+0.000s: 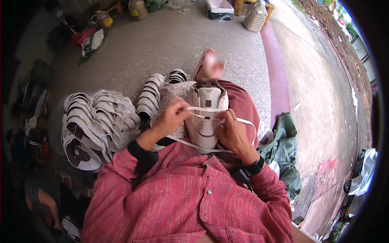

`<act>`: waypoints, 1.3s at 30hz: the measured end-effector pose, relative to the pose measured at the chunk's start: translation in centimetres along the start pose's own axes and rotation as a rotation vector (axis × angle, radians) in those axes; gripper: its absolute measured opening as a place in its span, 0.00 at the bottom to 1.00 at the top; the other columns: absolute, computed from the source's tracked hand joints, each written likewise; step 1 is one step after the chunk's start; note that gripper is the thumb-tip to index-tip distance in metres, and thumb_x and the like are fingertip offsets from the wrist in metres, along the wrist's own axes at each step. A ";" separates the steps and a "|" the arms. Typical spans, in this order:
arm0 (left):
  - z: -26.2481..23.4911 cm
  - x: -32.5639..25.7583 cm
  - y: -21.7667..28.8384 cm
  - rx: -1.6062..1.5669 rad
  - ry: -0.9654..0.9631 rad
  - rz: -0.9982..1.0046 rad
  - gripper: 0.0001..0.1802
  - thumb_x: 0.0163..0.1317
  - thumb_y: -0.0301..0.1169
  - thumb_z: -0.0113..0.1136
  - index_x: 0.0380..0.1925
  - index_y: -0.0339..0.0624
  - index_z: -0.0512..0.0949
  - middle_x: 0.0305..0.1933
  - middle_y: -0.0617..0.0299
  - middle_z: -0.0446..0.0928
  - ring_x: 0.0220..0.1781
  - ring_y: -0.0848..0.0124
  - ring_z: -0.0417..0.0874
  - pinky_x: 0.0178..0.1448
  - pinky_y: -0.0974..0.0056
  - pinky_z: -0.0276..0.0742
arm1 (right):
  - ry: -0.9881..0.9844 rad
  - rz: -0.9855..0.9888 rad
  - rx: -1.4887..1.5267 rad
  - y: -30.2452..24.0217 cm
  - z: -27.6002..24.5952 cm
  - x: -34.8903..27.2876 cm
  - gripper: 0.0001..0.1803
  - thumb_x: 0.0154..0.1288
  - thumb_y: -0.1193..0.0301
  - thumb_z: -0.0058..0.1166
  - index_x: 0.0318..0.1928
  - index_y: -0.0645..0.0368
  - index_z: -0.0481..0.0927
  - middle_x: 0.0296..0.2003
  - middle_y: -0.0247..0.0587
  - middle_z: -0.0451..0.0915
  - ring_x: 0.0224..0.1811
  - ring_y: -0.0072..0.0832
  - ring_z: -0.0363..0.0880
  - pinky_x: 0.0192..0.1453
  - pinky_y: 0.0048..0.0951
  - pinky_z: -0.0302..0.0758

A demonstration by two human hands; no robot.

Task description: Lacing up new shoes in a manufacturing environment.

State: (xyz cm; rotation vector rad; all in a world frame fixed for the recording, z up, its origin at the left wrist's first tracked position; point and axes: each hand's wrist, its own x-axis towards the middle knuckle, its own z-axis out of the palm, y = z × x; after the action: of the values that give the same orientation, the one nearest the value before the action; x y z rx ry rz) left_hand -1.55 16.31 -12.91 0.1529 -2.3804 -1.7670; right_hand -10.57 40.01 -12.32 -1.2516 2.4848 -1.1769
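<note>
A white and beige shoe upper (204,135) lies across my lap, its tongue pointing away from me. White shoelace (206,109) crosses the front in loose strands, and one long end trails round the near side. At the left edge of the lacing, my left hand (175,115) is closed, pinching a lace between thumb and fingertips. Opposite it, my right hand (236,133) has curled fingers on the lace at the right edge, with its thumb against the upper. The exact grip of the right fingertips is partly hidden.
Stacked white shoe uppers (91,125) stand left of my legs, beside another nested row (150,95). Green cloth (283,150) lies to the right. Farther off are a large plastic jug (255,17) and a white tub (220,7). A person's arm (49,204) shows at lower left.
</note>
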 end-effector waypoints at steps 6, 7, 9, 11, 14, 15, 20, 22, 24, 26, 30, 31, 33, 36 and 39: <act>-19.1 -7.7 -6.4 -0.243 0.882 -0.182 0.13 0.65 0.33 0.60 0.47 0.39 0.76 0.39 0.66 0.77 0.41 0.75 0.76 0.47 0.69 0.71 | -0.001 0.123 -0.354 1.4 -1.3 -1.1 0.06 0.61 0.71 0.51 0.39 0.54 0.76 0.37 0.39 0.77 0.30 0.46 0.81 0.33 0.44 0.76; -20.7 -9.1 -6.9 -0.253 1.078 -0.271 0.13 0.64 0.34 0.62 0.45 0.40 0.77 0.39 0.67 0.76 0.42 0.76 0.75 0.48 0.68 0.71 | -0.013 0.113 -0.316 1.3 -1.8 -1.1 0.04 0.60 0.71 0.52 0.36 0.54 0.78 0.38 0.39 0.77 0.31 0.46 0.80 0.34 0.43 0.77; -24.1 -13.0 -10.1 -0.215 1.105 -0.363 0.15 0.61 0.36 0.65 0.44 0.39 0.77 0.41 0.65 0.76 0.43 0.74 0.75 0.48 0.65 0.71 | 0.020 0.032 -0.178 1.2 -2.4 -0.9 0.03 0.58 0.73 0.59 0.33 0.57 0.81 0.39 0.36 0.80 0.30 0.38 0.82 0.35 0.35 0.78; -24.3 -14.2 -11.3 0.191 0.950 -0.475 0.20 0.56 0.37 0.69 0.44 0.37 0.77 0.43 0.59 0.75 0.46 0.68 0.75 0.52 0.62 0.71 | -0.050 0.069 0.077 1.6 -3.3 -0.7 0.05 0.58 0.74 0.60 0.35 0.59 0.81 0.40 0.36 0.80 0.30 0.31 0.82 0.34 0.30 0.77; -17.2 -10.0 -10.1 1.051 0.815 -0.067 0.26 0.48 0.38 0.74 0.45 0.38 0.76 0.49 0.48 0.73 0.55 0.53 0.72 0.61 0.55 0.67 | -0.070 0.114 0.537 1.7 -4.1 -0.6 0.06 0.58 0.80 0.62 0.38 0.63 0.83 0.34 0.30 0.80 0.30 0.15 0.78 0.32 0.21 0.74; -14.2 -7.7 -7.3 0.971 0.766 0.081 0.26 0.48 0.38 0.74 0.45 0.39 0.76 0.51 0.47 0.73 0.56 0.52 0.72 0.62 0.54 0.66 | -0.105 0.360 0.765 0.7 -5.0 -0.5 0.06 0.58 0.79 0.63 0.38 0.62 0.83 0.34 0.30 0.81 0.28 0.15 0.77 0.32 0.20 0.73; -2.8 -2.0 2.9 0.276 0.008 -0.115 0.10 0.63 0.33 0.62 0.32 0.35 0.82 0.30 0.62 0.80 0.34 0.76 0.79 0.39 0.67 0.74 | -0.295 0.660 0.866 -0.2 -8.3 -1.6 0.05 0.59 0.76 0.65 0.35 0.61 0.82 0.33 0.28 0.80 0.32 0.16 0.77 0.36 0.16 0.70; 0.0 -0.8 4.1 0.296 -0.085 -0.095 0.11 0.64 0.33 0.61 0.31 0.35 0.82 0.28 0.63 0.80 0.32 0.76 0.79 0.38 0.66 0.74 | -0.232 0.451 0.825 0.4 -8.4 -2.8 0.05 0.58 0.76 0.65 0.32 0.60 0.81 0.39 0.32 0.79 0.39 0.19 0.75 0.45 0.19 0.68; 1.6 0.1 4.5 0.572 -0.298 0.002 0.13 0.65 0.35 0.60 0.29 0.36 0.81 0.27 0.63 0.79 0.31 0.76 0.79 0.36 0.66 0.74 | -0.261 0.319 0.839 1.1 -9.5 -3.6 0.05 0.58 0.75 0.65 0.30 0.59 0.81 0.46 0.38 0.76 0.48 0.24 0.72 0.52 0.24 0.66; 2.3 0.1 2.9 0.568 -0.255 0.043 0.15 0.65 0.37 0.60 0.28 0.35 0.81 0.27 0.61 0.80 0.31 0.72 0.81 0.35 0.64 0.76 | -0.263 0.293 1.015 0.8 -10.3 -4.3 0.04 0.58 0.74 0.64 0.32 0.59 0.81 0.49 0.42 0.74 0.52 0.29 0.72 0.60 0.33 0.66; -0.1 -0.5 1.4 -0.463 -0.458 -0.391 0.13 0.68 0.37 0.56 0.29 0.39 0.80 0.30 0.61 0.80 0.34 0.67 0.82 0.45 0.62 0.76 | 0.433 0.141 1.878 2.5 -11.9 -6.7 0.06 0.57 0.72 0.64 0.29 0.57 0.79 0.50 0.40 0.75 0.54 0.30 0.71 0.76 0.52 0.47; -1.0 -1.1 1.4 -0.692 -0.359 -0.371 0.12 0.68 0.36 0.55 0.29 0.40 0.78 0.28 0.63 0.78 0.32 0.69 0.80 0.46 0.64 0.75 | 0.441 0.032 2.111 3.7 -12.9 -7.0 0.07 0.59 0.72 0.63 0.28 0.56 0.78 0.47 0.38 0.76 0.52 0.29 0.72 0.76 0.53 0.46; -3.1 -2.5 0.8 -1.127 -0.149 -0.358 0.11 0.69 0.34 0.53 0.30 0.42 0.75 0.24 0.65 0.72 0.28 0.71 0.75 0.44 0.65 0.73 | 0.552 -0.163 2.291 5.4 -15.2 -7.6 0.09 0.61 0.72 0.61 0.26 0.55 0.75 0.40 0.34 0.77 0.47 0.28 0.73 0.75 0.53 0.46; -7.7 -5.4 -0.7 -1.651 0.191 -0.298 0.08 0.71 0.32 0.49 0.33 0.42 0.72 0.19 0.68 0.63 0.22 0.74 0.66 0.39 0.67 0.69 | 0.838 -0.283 2.278 8.6 -18.3 -10.4 0.07 0.62 0.74 0.59 0.28 0.57 0.76 0.32 0.34 0.76 0.42 0.28 0.74 0.71 0.50 0.52; -14.3 -8.8 -3.8 -1.635 0.322 -0.095 0.10 0.74 0.33 0.45 0.37 0.40 0.72 0.18 0.71 0.60 0.19 0.80 0.62 0.31 0.69 0.64 | 0.948 -0.292 2.118 11.7 -20.4 -13.7 0.03 0.64 0.74 0.57 0.37 0.59 0.79 0.35 0.37 0.77 0.43 0.31 0.74 0.69 0.50 0.56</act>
State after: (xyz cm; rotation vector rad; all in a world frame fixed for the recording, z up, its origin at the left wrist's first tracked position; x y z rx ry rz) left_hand 9.83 3.39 -13.21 0.2545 -0.2574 -2.7465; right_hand -17.69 66.13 -9.33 -0.1885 -0.0881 -3.1003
